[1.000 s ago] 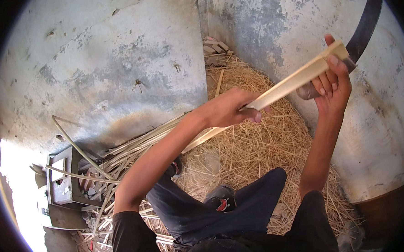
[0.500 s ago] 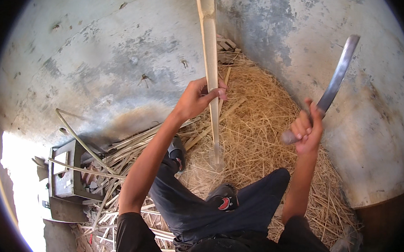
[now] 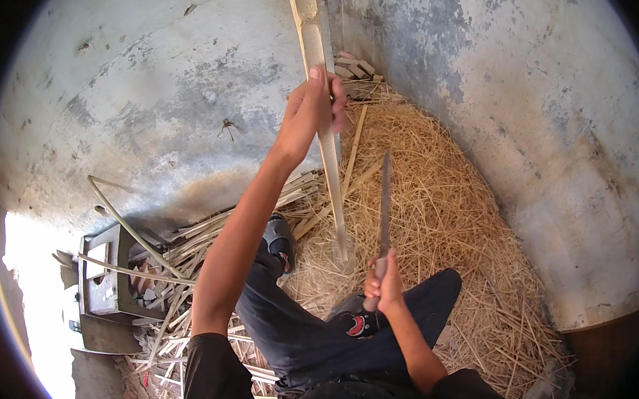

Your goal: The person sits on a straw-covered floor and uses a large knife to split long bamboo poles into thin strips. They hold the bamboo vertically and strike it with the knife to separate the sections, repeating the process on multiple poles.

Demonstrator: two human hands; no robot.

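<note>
A split length of pale bamboo [image 3: 332, 173] stands nearly upright, leaning a little to the left. My left hand [image 3: 309, 114] is wrapped round its upper part, with the wider, notched end above my fingers. Its lower end meets a pale, dusty patch between my feet; what bears it there is hard to make out. In my right hand [image 3: 385, 282] is a long knife [image 3: 385, 203], gripped by its wooden handle. The blade points up and away from me, narrow from this side, to the right of the bamboo and apart from it.
Shavings [image 3: 422, 176] lie heaped in the corner between bare walls. Bamboo strips [image 3: 187, 247] are strewn at the left beside a grey box-like case [image 3: 113, 282]. Short wooden pieces [image 3: 355, 68] are stacked at the back. My shoes [image 3: 280, 241] flank the bamboo's foot.
My left hand has slid up the bamboo, whose top has tipped slightly left. My right hand has brought the knife down and inward from raised at the right.
</note>
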